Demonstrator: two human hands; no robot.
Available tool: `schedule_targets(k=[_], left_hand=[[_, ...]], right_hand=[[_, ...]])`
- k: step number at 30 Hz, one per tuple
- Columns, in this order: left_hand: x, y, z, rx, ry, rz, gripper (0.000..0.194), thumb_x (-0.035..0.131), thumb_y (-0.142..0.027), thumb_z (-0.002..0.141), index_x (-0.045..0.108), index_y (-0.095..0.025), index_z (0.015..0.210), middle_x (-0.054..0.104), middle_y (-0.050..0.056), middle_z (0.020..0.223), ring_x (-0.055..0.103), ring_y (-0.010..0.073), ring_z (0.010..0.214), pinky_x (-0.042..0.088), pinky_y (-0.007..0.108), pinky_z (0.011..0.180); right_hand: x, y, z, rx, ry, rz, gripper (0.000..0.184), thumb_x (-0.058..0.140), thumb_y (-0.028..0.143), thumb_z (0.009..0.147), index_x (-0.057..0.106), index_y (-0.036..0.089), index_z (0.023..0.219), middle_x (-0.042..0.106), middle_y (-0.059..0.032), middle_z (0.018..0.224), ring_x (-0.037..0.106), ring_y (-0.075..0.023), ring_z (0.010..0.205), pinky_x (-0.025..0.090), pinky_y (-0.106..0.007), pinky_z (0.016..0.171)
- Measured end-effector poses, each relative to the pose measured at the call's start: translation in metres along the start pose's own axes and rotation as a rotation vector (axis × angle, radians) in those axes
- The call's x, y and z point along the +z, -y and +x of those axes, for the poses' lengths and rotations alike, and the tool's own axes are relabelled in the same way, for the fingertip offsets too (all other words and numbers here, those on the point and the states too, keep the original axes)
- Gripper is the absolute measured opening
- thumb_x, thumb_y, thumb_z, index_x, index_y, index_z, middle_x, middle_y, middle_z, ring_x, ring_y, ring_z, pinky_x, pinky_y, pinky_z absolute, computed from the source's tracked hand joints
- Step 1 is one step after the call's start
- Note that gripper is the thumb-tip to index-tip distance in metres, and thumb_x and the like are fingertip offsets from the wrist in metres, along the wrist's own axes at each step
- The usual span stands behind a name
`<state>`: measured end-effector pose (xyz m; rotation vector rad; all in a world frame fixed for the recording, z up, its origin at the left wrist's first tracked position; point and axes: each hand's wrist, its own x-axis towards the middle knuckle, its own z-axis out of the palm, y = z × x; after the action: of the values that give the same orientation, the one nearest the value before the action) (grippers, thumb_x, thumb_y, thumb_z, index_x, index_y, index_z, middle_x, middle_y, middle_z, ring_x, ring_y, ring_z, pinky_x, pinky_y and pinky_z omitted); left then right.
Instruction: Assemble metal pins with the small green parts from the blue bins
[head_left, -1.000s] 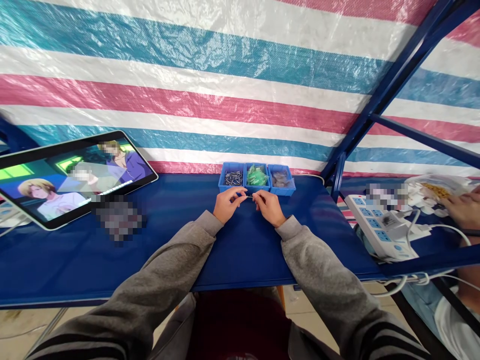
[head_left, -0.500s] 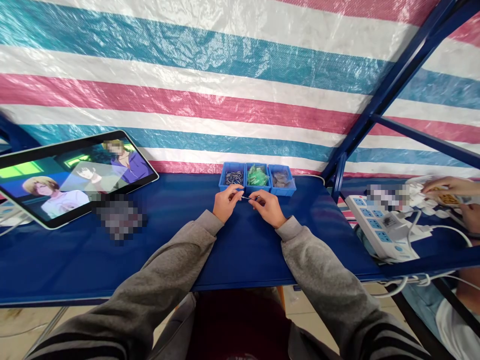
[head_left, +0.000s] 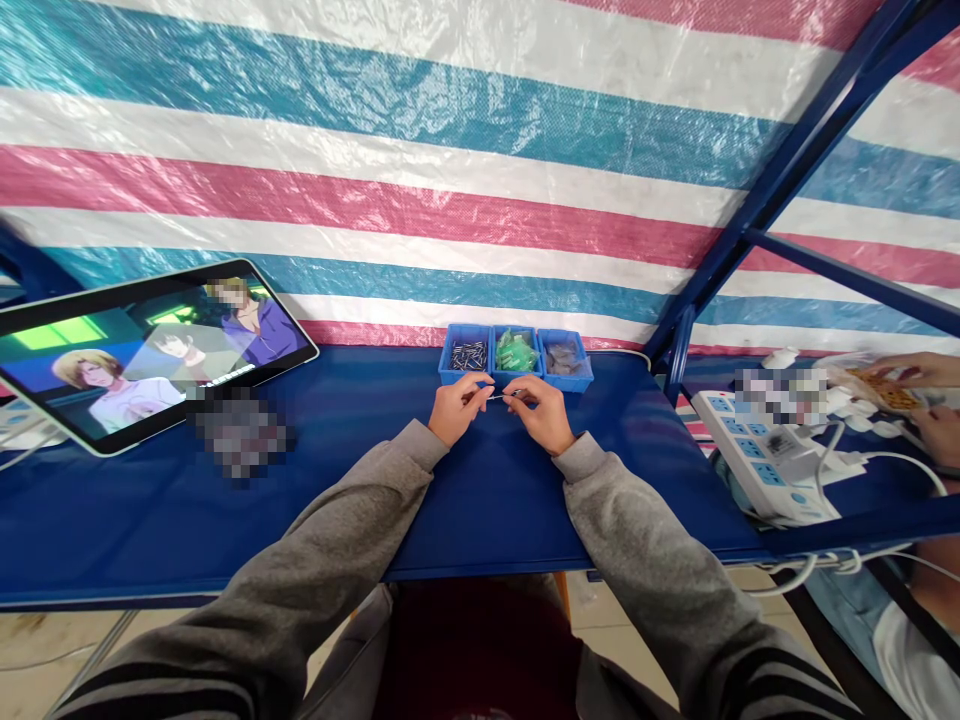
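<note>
My left hand (head_left: 456, 410) and my right hand (head_left: 543, 410) face each other above the blue table, their fingertips pinched. Between them runs a thin, light-coloured rod-like piece (head_left: 499, 397), gripped at both ends; its exact kind is too small to make out. Just beyond my fingers, three small blue bins stand side by side. The left bin (head_left: 450, 372) has many slim dark metal pieces that look like screws, the middle bin (head_left: 517, 378) green plastic pieces, and the right bin (head_left: 570, 382) greyish pieces.
A tablet (head_left: 172, 350) showing a cartoon leans at the left, beside a blurred dark item (head_left: 244, 435). At the right are a white power strip (head_left: 757, 455), a blue metal frame (head_left: 750, 215) and another person's hands (head_left: 926, 372) over a bag. Striped sheeting (head_left: 450, 200) hangs behind.
My hands have shifted very slightly to the right, still pinching the thin piece between them. At the far right, the other person's hands and the bag have moved a little.
</note>
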<state>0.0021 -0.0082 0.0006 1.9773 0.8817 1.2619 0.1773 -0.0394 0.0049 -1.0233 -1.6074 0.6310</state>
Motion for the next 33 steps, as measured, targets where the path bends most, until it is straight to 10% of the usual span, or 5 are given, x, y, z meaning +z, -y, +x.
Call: schedule_targets(k=[12, 33], left_hand=[[0.001, -0.001, 0.002, -0.003, -0.095, -0.014, 0.034, 0.062, -0.046, 0.085, 0.068, -0.014, 0.096, 0.067, 0.007, 0.084, 0.064, 0.0149, 0.071, 0.055, 0.021, 0.052], [0.007, -0.002, 0.000, -0.082, -0.156, -0.158, 0.033, 0.069, -0.045, 0.079, 0.070, -0.013, 0.081, 0.071, 0.009, 0.082, 0.069, 0.0165, 0.063, 0.055, 0.022, 0.047]], right_hand=[[0.000, -0.002, 0.002, 0.078, -0.047, 0.063, 0.027, 0.057, 0.047, 0.087, 0.058, 0.020, 0.089, 0.061, 0.0013, 0.068, 0.054, -0.0107, 0.046, 0.045, -0.025, 0.049], [0.002, -0.009, 0.003, 0.213, -0.095, 0.075, 0.032, 0.054, 0.052, 0.086, 0.056, 0.020, 0.088, 0.063, 0.0011, 0.068, 0.056, -0.0096, 0.042, 0.046, -0.022, 0.043]])
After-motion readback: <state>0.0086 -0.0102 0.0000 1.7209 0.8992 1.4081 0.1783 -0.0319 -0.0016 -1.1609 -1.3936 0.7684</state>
